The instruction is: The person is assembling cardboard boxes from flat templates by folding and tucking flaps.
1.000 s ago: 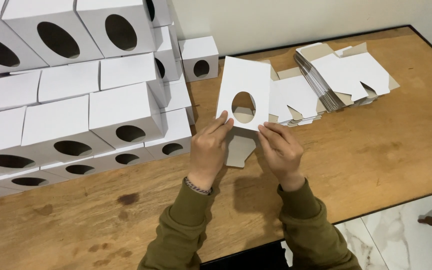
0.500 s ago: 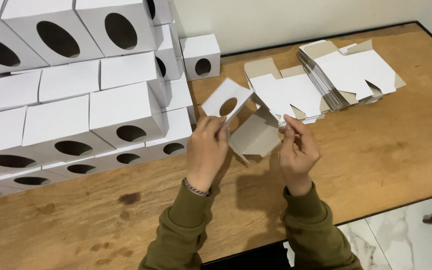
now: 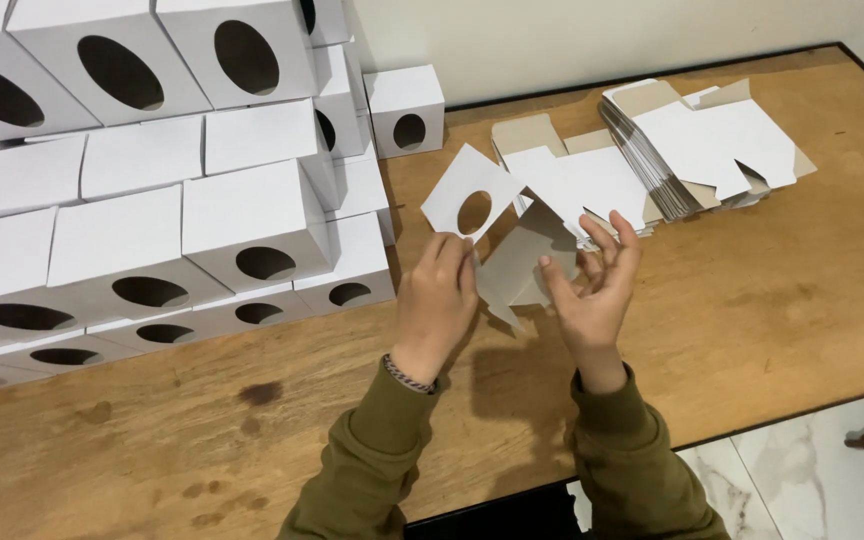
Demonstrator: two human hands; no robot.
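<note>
**Half-folded box blank held over mid desk**

Both hands work one flat carton blank (image 3: pixel 497 235), white outside, grey-brown inside, w/ an oval cutout in the raised white panel. Left hand (image 3: pixel 437 300) pinches the blank's lower-left edge, fingers closed on the card. Right hand (image 3: pixel 592 285) is open, fingers spread, thumb touching the grey flap's right edge; not clamped on it. Hands are apart, blank betw. them, lifted off the desk (image 3: pixel 772 300).

Left side: wall of finished white boxes (image 3: pixel 152 190) w/ oval holes, stacked several rows high, its front edge just beside the left hand. One single box (image 3: pixel 407 108) stands at the back near the wall. Right rear: pile of flat blanks (image 3: pixel 702 145), fanned out, near the desk's far edge; a few loose ones (image 3: pixel 577 180) lie just behind the held blank.

Open room: bare wood to the right of the right hand up to the desk's right and near edges, plus a bare strip in front of the box wall, lower left. Tiled floor (image 3: pixel 812 480) shows past the near-right corner.
</note>
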